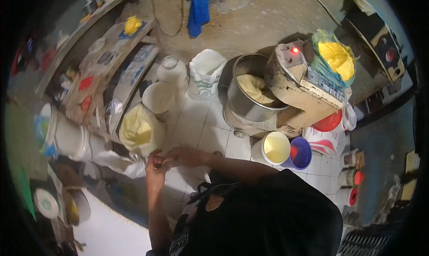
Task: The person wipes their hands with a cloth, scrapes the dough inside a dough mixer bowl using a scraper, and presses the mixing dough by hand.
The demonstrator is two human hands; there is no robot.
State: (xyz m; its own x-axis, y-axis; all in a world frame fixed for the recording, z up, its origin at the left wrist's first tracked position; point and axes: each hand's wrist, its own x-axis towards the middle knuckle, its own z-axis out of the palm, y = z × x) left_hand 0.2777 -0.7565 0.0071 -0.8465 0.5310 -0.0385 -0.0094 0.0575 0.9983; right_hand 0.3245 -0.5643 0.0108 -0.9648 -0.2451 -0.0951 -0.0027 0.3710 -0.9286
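Fingers met in my camera feed well to the left of, and lower than, the tall round steel bowl. The person's left hand and right hand were together with fingers bent; I could not tell whether anything was pinched between them. Just above them, also left of and lower than the bowl, stood a round container lined with creamy plastic, a yellow patch visible inside.

I saw a pale, folded mass in the bowl. Just left of the bowl stood an open white sack with green print, and farther left of it, two round whitish tubs. The bulky cream-painted machine adjoined the bowl on its right, its top showing a glowing red light. Farther right of the bowl, I made out a bright yellow mass in greenish plastic. Below the bowl and slightly right stood a white bucket with pale yellow inside; right beside that, lower right of the bowl, was a round purple tub with something red in it. A worn wooden shelf stood far left of the bowl.
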